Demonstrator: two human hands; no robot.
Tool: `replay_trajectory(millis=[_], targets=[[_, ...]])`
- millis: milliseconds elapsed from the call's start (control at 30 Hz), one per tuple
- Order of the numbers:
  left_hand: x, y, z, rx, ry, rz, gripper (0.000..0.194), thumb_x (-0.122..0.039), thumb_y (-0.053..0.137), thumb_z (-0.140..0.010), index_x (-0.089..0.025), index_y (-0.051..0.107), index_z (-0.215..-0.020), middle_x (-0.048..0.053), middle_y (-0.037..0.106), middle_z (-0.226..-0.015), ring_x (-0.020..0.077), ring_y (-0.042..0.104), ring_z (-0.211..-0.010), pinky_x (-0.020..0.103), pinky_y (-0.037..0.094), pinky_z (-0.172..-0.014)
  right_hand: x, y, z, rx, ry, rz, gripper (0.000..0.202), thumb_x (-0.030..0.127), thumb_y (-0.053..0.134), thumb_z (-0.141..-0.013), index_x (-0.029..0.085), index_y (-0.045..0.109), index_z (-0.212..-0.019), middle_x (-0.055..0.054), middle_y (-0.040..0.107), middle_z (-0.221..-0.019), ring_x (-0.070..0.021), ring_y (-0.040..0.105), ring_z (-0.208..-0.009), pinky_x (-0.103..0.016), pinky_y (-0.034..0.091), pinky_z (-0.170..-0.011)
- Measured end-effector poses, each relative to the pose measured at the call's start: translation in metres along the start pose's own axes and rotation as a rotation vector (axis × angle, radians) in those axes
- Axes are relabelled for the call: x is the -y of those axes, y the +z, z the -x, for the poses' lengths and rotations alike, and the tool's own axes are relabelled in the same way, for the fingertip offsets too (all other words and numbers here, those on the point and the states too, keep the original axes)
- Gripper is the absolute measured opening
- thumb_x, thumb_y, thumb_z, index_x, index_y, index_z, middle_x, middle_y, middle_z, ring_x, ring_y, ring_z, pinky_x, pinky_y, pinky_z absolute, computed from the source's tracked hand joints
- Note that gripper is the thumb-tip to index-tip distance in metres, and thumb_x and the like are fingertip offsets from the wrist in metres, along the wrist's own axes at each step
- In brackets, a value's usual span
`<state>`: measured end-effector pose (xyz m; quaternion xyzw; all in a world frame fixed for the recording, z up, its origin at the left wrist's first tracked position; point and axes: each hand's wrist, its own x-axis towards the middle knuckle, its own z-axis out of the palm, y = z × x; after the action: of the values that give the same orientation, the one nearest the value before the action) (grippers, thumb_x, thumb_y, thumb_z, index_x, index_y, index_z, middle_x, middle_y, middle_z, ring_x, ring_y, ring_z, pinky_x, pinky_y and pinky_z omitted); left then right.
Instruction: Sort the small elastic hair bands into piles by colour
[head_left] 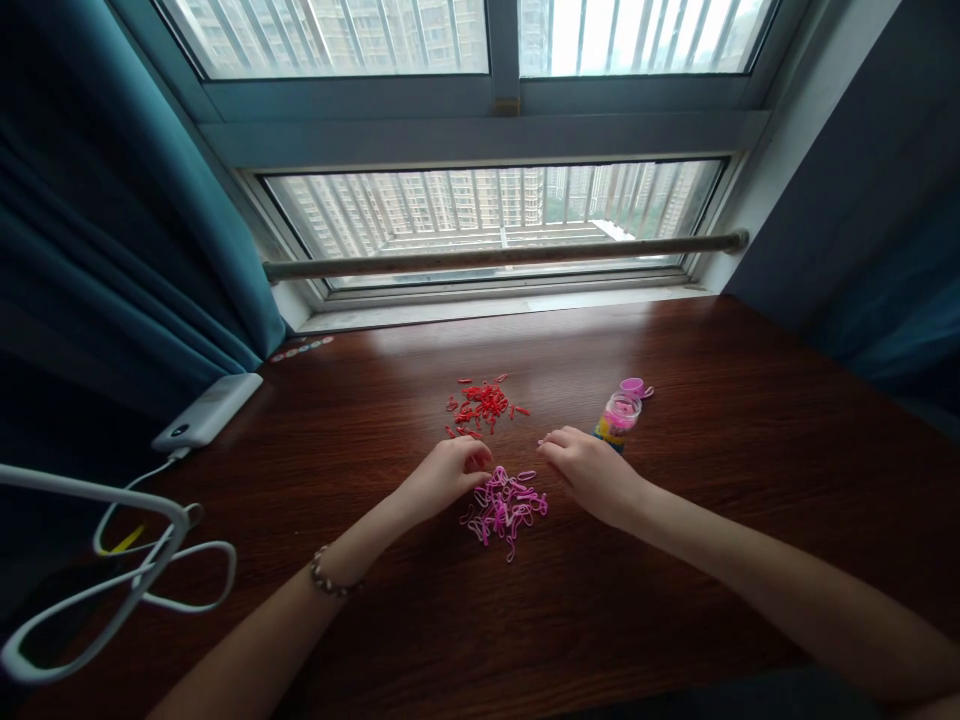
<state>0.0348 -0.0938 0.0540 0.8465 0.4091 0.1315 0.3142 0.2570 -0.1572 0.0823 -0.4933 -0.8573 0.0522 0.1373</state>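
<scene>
In the head view, a loose pile of small pink loops (507, 508), like little rubber bands, lies on the brown table. My left hand (448, 474) hovers at the pile's upper left edge, its fingers curled with a gap between thumb and fingertips; nothing shows in them. To the right of the pile, my right hand (592, 470) has its fingertips pinched together; whatever they hold is too small to name. Behind it stands a small clear jar (621, 412) with a yellow and blue lower part, partly hidden by the hand. Farther back lies a pile of small red pieces (481, 402).
A pink lid (633, 386) is beside the jar's mouth. On the left are a white power bank (207, 410) and a looped white cable (169, 560). Blue curtain (135, 200) hangs at left. A rail (502, 258) crosses the window behind the table (750, 450).
</scene>
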Motion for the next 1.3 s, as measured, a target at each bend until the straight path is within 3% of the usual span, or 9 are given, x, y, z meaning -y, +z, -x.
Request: replay_trajectory(millis=[133, 333, 533, 733, 900, 1067, 1300], targets=[[0.006, 0.002, 0.004, 0.042, -0.055, -0.013, 0.019, -0.029, 0.06, -0.07, -0.015, 0.06, -0.082, 0.001, 0.059, -0.074, 0.0137, 0.054, -0.066, 0.023, 0.04, -0.059, -0.017, 0.037, -0.023, 0.018, 0.101, 0.103, 0.015, 0.01, 0.044, -0.083, 0.015, 0.058, -0.087, -0.008, 0.058, -0.087, -0.0191, 0.049, -0.089, -0.027, 0.039, -0.079], [0.01, 0.003, 0.005, 0.087, -0.071, -0.081, 0.012, -0.025, 0.06, -0.068, -0.016, 0.058, -0.076, 0.001, 0.058, -0.073, 0.0138, 0.051, -0.066, 0.022, 0.037, -0.058, -0.033, 0.054, -0.03, 0.103, 0.211, 0.115, 0.012, 0.011, 0.044, -0.083, 0.015, 0.055, -0.085, -0.008, 0.056, -0.087, -0.0183, 0.048, -0.081, -0.025, 0.037, -0.07], [0.013, 0.005, 0.003, 0.114, -0.043, -0.105, 0.01, -0.025, 0.057, -0.072, -0.016, 0.059, -0.071, 0.0, 0.057, -0.07, 0.0127, 0.05, -0.065, 0.021, 0.034, -0.058, -0.025, 0.056, -0.03, 0.102, 0.263, 0.106, 0.011, 0.013, 0.043, -0.083, 0.013, 0.054, -0.082, -0.011, 0.054, -0.089, -0.0202, 0.047, -0.083, -0.026, 0.036, -0.068], [0.014, 0.009, 0.003, 0.116, -0.035, -0.109, 0.011, -0.025, 0.055, -0.073, -0.015, 0.06, -0.069, 0.0, 0.058, -0.068, 0.0119, 0.049, -0.062, 0.02, 0.034, -0.057, -0.011, 0.052, -0.031, 0.16, 0.147, -0.206, 0.006, 0.015, 0.052, -0.078, 0.016, 0.057, -0.076, -0.004, 0.057, -0.079, -0.0133, 0.051, -0.074, -0.021, 0.036, -0.065], [0.01, -0.002, 0.006, 0.157, -0.059, -0.068, 0.012, -0.026, 0.054, -0.073, -0.015, 0.061, -0.071, 0.0, 0.059, -0.067, 0.0116, 0.05, -0.06, 0.02, 0.034, -0.055, -0.007, 0.053, -0.029, 0.166, 0.166, -0.283, 0.008, 0.016, 0.054, -0.076, 0.017, 0.061, -0.074, -0.004, 0.06, -0.076, -0.0131, 0.053, -0.071, -0.022, 0.036, -0.065], [0.009, -0.012, 0.008, 0.237, -0.086, -0.066, 0.011, -0.022, 0.063, -0.064, -0.015, 0.06, -0.071, -0.002, 0.058, -0.065, 0.0117, 0.05, -0.06, 0.02, 0.033, -0.051, -0.001, 0.054, -0.027, 0.149, 0.188, -0.37, 0.009, 0.018, 0.055, -0.076, 0.016, 0.062, -0.08, -0.004, 0.061, -0.075, -0.0128, 0.054, -0.067, -0.021, 0.038, -0.063], [0.008, 0.005, 0.006, 0.153, -0.092, 0.09, 0.011, -0.017, 0.057, -0.067, -0.015, 0.057, -0.077, -0.001, 0.061, -0.068, 0.0118, 0.055, -0.062, 0.02, 0.039, -0.055, 0.012, 0.057, -0.034, 0.115, 0.172, -0.352, 0.014, 0.026, 0.056, -0.076, 0.014, 0.059, -0.082, -0.006, 0.056, -0.081, -0.0141, 0.053, -0.071, -0.023, 0.038, -0.064]])
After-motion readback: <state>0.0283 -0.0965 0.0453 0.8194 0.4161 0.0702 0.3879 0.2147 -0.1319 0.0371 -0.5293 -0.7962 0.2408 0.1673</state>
